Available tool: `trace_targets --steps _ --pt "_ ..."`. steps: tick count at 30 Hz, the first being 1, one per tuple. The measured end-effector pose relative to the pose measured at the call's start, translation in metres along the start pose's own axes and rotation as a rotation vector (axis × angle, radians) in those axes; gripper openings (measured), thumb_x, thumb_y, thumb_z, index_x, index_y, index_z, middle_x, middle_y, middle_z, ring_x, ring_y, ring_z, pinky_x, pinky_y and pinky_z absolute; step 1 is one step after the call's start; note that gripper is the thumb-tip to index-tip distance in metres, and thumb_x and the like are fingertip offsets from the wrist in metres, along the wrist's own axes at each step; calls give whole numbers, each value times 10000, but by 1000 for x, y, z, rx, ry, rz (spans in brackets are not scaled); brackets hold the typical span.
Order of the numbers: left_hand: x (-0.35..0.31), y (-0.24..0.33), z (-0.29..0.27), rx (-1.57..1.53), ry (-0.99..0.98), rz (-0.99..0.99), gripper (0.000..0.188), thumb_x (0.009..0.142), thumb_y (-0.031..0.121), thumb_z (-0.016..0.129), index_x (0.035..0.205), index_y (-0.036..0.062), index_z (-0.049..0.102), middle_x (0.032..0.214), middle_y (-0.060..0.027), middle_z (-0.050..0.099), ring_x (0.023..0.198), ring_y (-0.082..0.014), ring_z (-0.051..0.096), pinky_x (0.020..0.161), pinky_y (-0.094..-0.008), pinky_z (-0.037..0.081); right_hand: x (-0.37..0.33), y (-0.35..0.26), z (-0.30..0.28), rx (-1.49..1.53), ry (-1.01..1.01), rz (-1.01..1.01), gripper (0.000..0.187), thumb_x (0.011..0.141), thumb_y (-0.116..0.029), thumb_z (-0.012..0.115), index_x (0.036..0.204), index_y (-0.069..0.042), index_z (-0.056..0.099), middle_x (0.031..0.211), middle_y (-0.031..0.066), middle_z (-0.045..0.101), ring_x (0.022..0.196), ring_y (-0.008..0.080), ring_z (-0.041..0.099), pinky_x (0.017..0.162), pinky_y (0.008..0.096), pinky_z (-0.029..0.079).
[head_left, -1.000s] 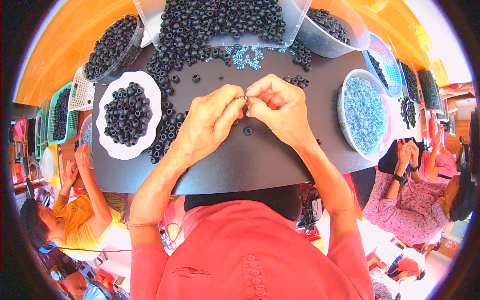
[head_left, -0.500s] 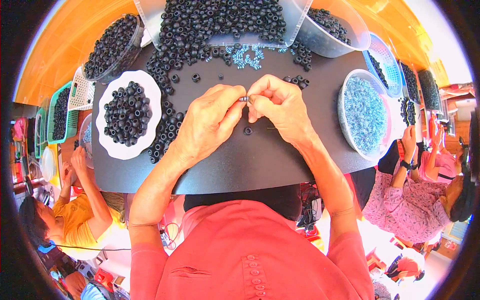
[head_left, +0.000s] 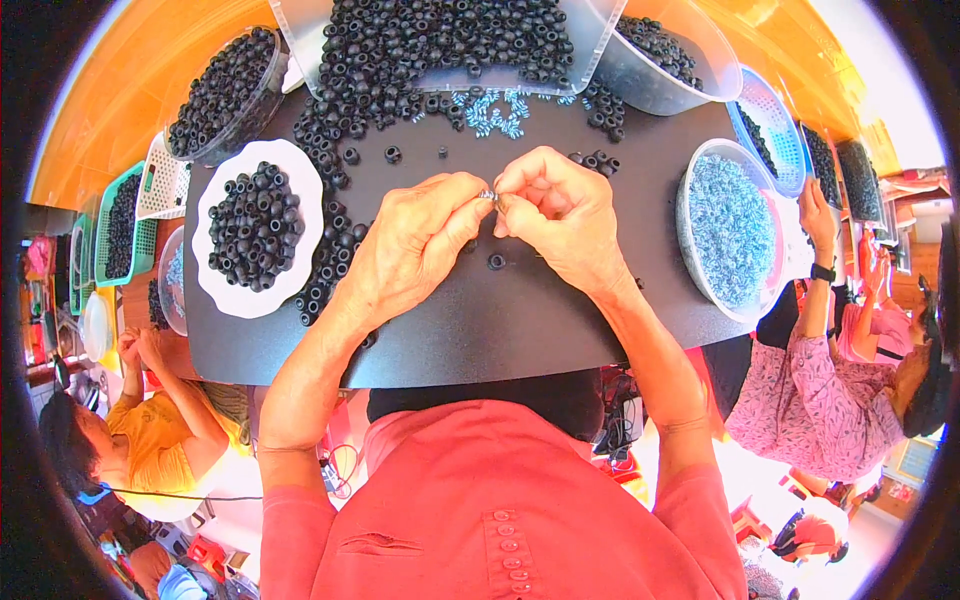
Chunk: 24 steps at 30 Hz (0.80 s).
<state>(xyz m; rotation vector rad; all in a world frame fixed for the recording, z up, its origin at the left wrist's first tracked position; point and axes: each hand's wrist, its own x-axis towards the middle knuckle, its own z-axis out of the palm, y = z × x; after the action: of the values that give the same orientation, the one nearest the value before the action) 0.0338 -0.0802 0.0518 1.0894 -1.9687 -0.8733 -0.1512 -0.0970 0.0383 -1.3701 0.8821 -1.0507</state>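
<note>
Over the dark table (head_left: 480, 325), my left hand (head_left: 425, 230) and my right hand (head_left: 565, 215) meet fingertip to fingertip. Both are closed in a pinch on a small shiny piece (head_left: 487, 195) that shows silvery between them; its exact kind is too small to make out. Below my right fingers lies a loose black ring-shaped part (head_left: 496, 262). Another black part (head_left: 392, 155) rests beyond my left hand. Many more black parts (head_left: 335, 250) are strewn left of my left forearm, close to a white scalloped plate (head_left: 205, 235) heaped with them.
A clear bin (head_left: 590, 75) of black parts tips out at the far side, beside scattered light-blue pieces (head_left: 490, 115). At right stands a round tub (head_left: 688, 245) of light-blue pieces. Black parts fill a tub (head_left: 265, 90) at far left. Co-workers sit on both sides.
My hands stay nearly in place; the pinched piece looks brighter and more silvery. The right co-worker's hand has moved up toward the black parts. The left co-worker's hands have drawn together, lower down.
</note>
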Motion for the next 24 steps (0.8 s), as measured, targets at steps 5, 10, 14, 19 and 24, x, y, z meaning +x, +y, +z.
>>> trace_targets --steps 5,10,14,19,24 --pt "0 -2 3 -245 -10 -113 226 965 170 489 868 -16 573 707 -78 574 677 -167 551 622 -308 432 0 0 2 103 -22 52 70 824 19 621 874 -19 589 749 -13 613 664 33 569 580 190 463" --pt "0 -4 4 -407 9 -179 262 985 208 485 883 1 609 756 -26 621 729 -99 571 692 -256 454 -2 3 4 68 -29 -43 82 827 45 606 881 -13 583 773 0 624 675 48 591 590 192 473" --pt "0 -6 4 -509 -8 -218 209 975 173 508 925 4 621 789 -32 636 769 -93 589 734 -246 475 -1 1 4 45 -26 -36 83 827 55 601 880 -6 579 792 15 634 696 62 611 611 198 492" --pt "-2 -5 10 -595 42 -203 126 944 87 546 1026 5 597 839 -36 648 812 -92 607 782 -252 492 0 -2 2 153 -30 30 71 828 50 603 875 6 572 806 35 643 721 92 639 642 216 526" --pt "-3 -2 10 -587 74 -231 129 935 93 572 1033 12 593 856 -42 639 810 -94 588 752 -238 461 2 1 -1 186 -28 31 79 823 51 609 874 5 572 792 30 636 740 90 637 639 217 522"
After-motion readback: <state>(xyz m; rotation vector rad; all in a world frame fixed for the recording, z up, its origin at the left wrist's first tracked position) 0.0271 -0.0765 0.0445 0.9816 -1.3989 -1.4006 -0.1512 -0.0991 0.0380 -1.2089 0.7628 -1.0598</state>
